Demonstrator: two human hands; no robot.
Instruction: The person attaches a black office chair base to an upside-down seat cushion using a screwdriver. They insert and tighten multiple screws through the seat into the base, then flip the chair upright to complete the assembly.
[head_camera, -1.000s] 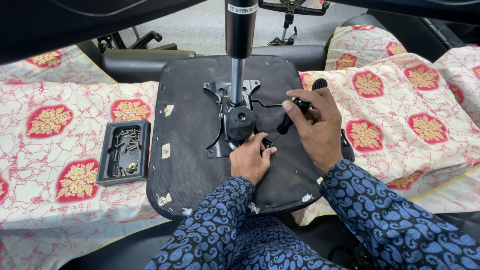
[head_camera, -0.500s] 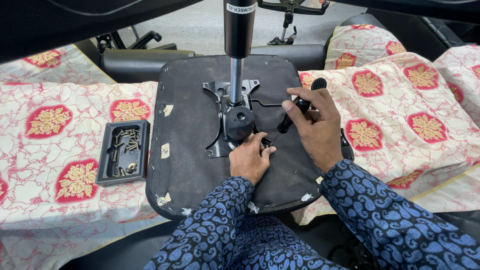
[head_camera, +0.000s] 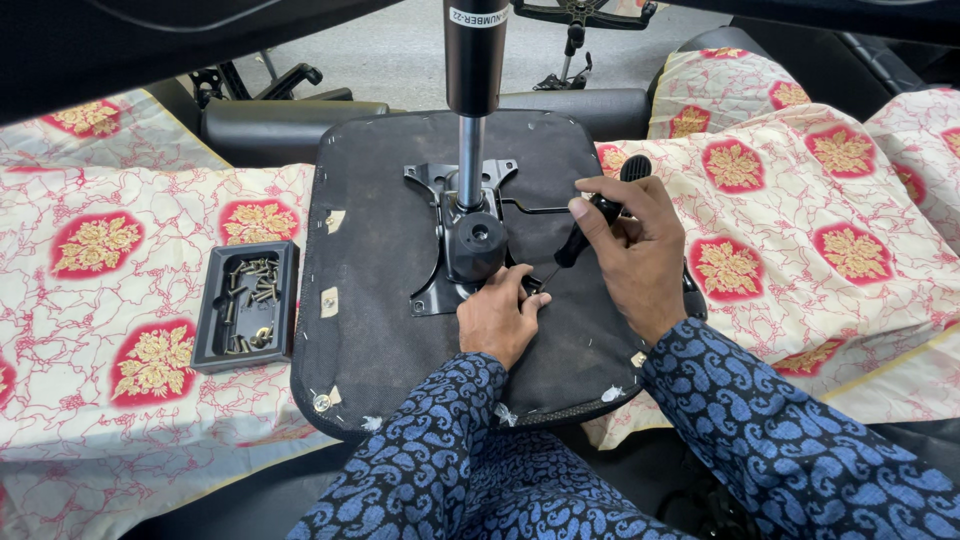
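Item: chair seat pan (head_camera: 380, 330), underside up, w/ black metal mechanism plate (head_camera: 432, 240) and gas cylinder (head_camera: 474, 60) rising from it. R hand (head_camera: 630, 255) – fingers clamped on black screwdriver (head_camera: 590, 225), tip angled down to a screw just beyond L fingertips. L hand (head_camera: 497, 318) – fingers bunched together at plate's near corner, steadying; screw itself too small to see. Tray of screws (head_camera: 248, 305) well left of L fingers, on patterned cloth (head_camera: 100, 300). Step judged: driving a plate screw. Next likely needs tip kept seated – steady turning.
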